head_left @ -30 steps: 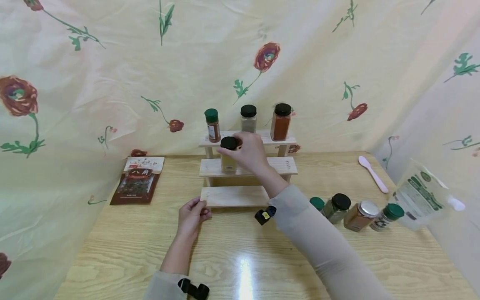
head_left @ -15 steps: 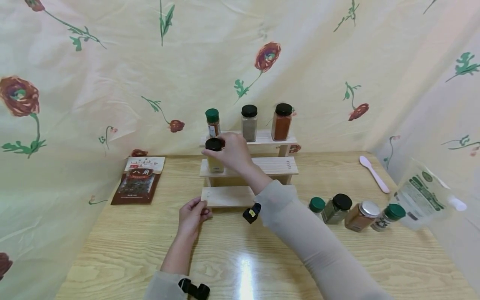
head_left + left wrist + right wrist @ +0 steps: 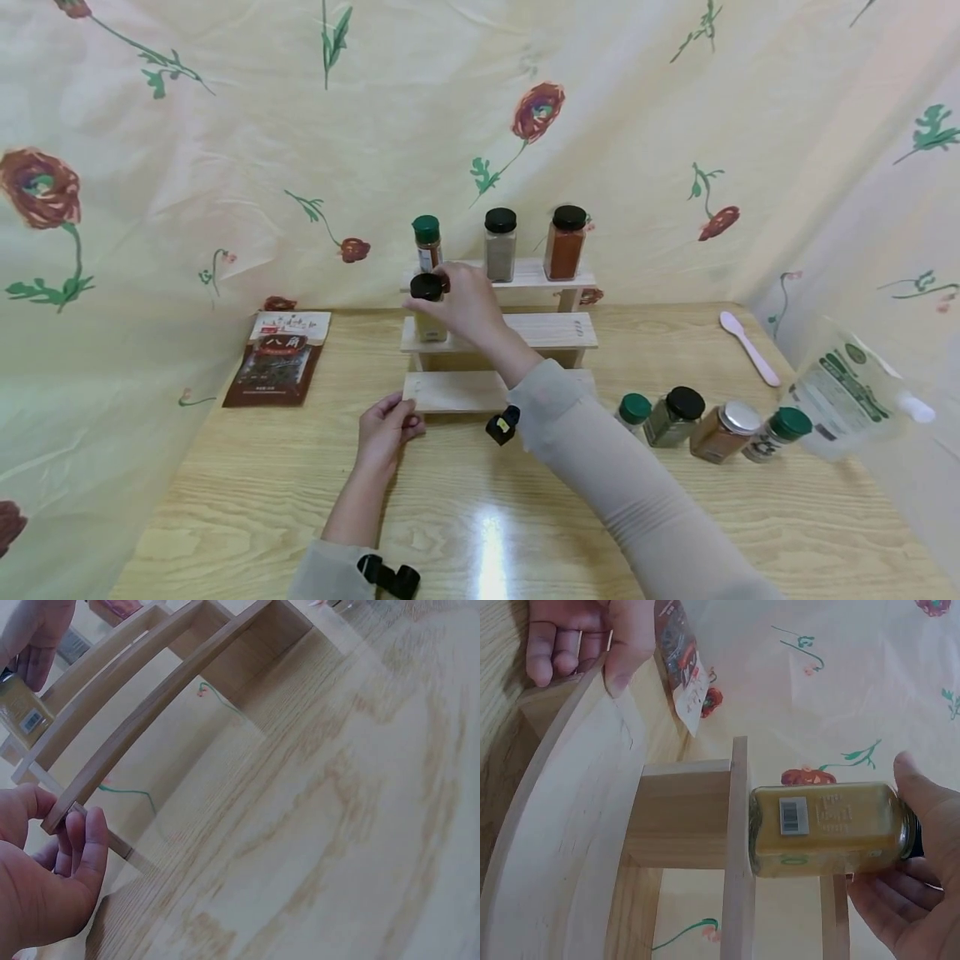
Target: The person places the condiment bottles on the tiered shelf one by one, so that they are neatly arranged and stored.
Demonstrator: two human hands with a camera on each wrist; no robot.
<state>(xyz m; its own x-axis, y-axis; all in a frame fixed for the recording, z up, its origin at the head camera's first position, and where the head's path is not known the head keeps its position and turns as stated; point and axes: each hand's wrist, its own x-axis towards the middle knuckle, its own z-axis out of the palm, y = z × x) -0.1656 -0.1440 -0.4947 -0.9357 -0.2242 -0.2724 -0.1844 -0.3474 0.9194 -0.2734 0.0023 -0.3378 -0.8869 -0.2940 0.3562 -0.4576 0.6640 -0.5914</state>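
Two hands are gripping at once: the right hand (image 3: 467, 302) is pinching the black lid of a yellow jar (image 3: 821, 829) between thumb and fingers, while the left hand (image 3: 384, 429) is holding the front left corner of a wooden rack's bottom tier (image 3: 450, 390), apparently steadying it. The yellow jar is standing upright near the left end of the middle tier (image 3: 540, 332), its base seeming to be touching the wood, so its placing looks all but done, with letting go the part left.

Behind it, three jars are already standing in a row on the top tier: a green-capped shaker (image 3: 427, 242), a grey jar (image 3: 500, 250) and a red jar (image 3: 565, 248).

Farther out, on the bench (image 3: 262, 500) to the right, four are standing off the rack: a small green-lidded jar (image 3: 634, 408), a black-lidded jar (image 3: 675, 415), a silver-lidded jar (image 3: 726, 432) and a green-lidded shaker (image 3: 777, 433). Judging by that split, the work is sitting around halfway. Beyond these, a spoon (image 3: 748, 346) and a pouch (image 3: 847, 392) are resting at the right, and a dark packet (image 3: 277, 360) is lying at the left; whether they are belonging to the work is unclear.
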